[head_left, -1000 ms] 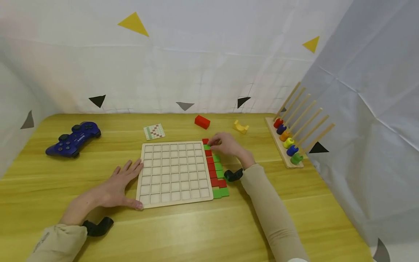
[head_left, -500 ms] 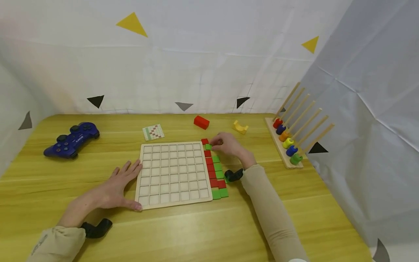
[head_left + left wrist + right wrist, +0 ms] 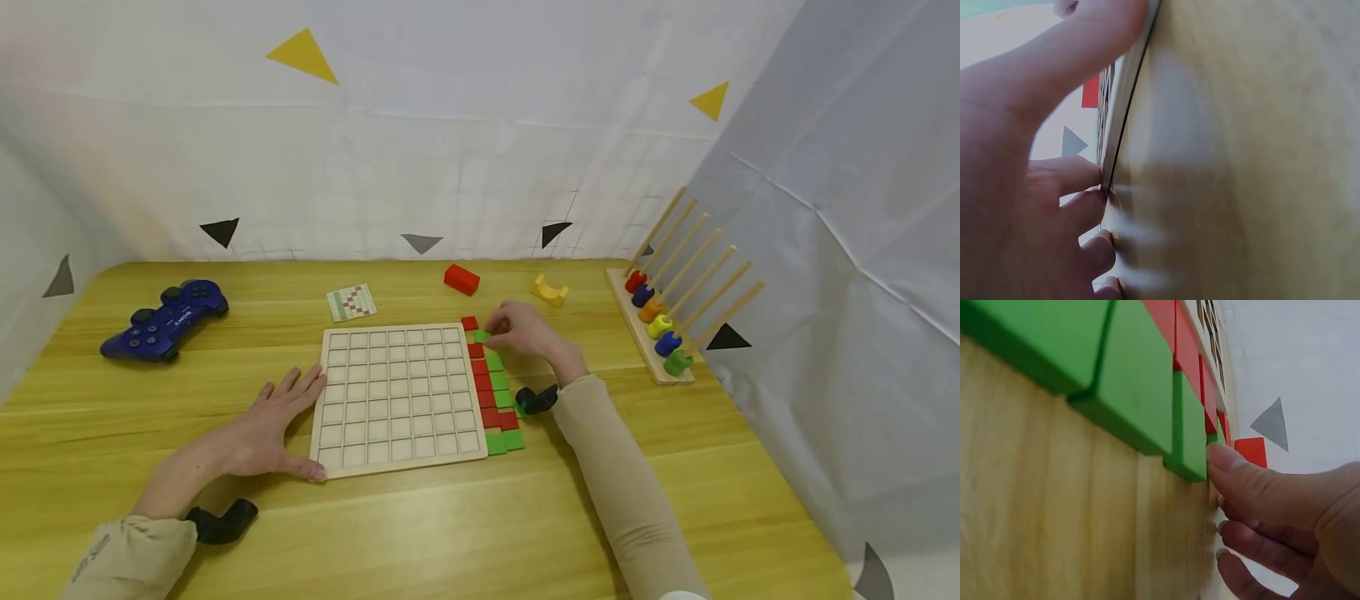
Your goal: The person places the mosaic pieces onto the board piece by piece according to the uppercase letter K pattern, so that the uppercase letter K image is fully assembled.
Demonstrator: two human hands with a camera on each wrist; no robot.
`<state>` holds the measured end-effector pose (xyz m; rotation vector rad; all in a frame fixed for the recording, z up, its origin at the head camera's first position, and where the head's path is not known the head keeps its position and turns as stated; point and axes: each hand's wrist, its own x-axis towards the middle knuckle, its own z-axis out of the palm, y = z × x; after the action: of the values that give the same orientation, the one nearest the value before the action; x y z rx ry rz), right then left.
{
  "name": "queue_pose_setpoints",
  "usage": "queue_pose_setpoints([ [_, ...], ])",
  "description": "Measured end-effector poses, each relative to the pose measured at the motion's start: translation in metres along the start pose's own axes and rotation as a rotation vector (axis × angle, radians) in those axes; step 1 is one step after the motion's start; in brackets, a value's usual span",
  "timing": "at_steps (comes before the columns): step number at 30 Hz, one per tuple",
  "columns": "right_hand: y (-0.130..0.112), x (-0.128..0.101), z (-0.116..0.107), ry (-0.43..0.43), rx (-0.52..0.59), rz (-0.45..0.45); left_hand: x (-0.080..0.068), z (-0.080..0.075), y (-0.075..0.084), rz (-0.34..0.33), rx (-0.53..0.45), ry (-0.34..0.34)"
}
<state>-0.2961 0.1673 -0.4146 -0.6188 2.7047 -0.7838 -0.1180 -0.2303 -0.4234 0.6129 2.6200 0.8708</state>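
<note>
A wooden grid board [image 3: 397, 396] lies flat on the yellow table. My left hand [image 3: 281, 417] rests open on the table, its straight fingers touching the board's left edge [image 3: 1125, 112]. A line of red and green cubes [image 3: 493, 392] runs along the board's right side, seen close in the right wrist view [image 3: 1141, 387]. At the far end of that line my right hand [image 3: 495, 329] pinches a small green cube [image 3: 482, 336], the thumb tip pressing on it [image 3: 1215, 436]. A red cube [image 3: 469, 322] sits just beyond.
A blue game controller [image 3: 167, 318] lies at far left and a pattern card [image 3: 351, 302] behind the board. A red block [image 3: 461, 279] and a yellow arch piece [image 3: 551, 290] lie further back. A peg rack with coloured rings [image 3: 660, 321] stands at right. White cloth walls surround the table.
The green cube in my right hand has slid slightly to the right, away from the board's corner. My left hand has stayed where it was.
</note>
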Motion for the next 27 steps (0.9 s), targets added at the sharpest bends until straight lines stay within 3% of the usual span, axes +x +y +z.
queue_pose_setpoints([
  [7,0.006,0.001,-0.003,0.000,-0.022,-0.073,0.001,0.000,-0.001,0.004,0.007,-0.001],
  [15,0.006,-0.003,-0.011,0.013,0.046,-0.099,0.002,0.000,-0.001,0.007,0.000,-0.003],
  [21,-0.008,-0.009,-0.018,0.080,0.069,-0.118,0.003,0.000,-0.002,0.011,0.001,0.000],
  [27,-0.035,-0.006,-0.015,0.071,0.035,-0.143,0.000,0.001,-0.002,0.013,0.010,0.004],
])
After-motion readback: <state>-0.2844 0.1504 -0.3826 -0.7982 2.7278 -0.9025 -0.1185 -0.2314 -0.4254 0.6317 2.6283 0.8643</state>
